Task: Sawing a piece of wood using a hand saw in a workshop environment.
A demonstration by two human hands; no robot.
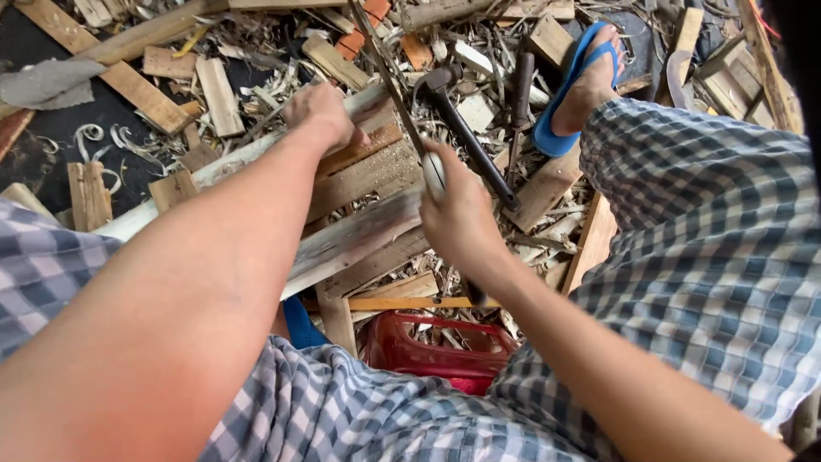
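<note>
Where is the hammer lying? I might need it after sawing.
In the head view the hammer lies right of centre on the wood scraps, just beyond the right hand, its head near the plank and left of the blue sandal.

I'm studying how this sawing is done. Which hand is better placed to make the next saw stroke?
Right. The right hand is wrapped around the saw handle, blade across the plank. The left hand presses flat on the wood, holding no tool.

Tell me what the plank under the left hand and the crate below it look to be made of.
Plank: bare, unfinished wood, grey and rough, with visible grain. Crate: likely moulded plastic, glossy red with open slots. The left hand presses the plank.
</note>
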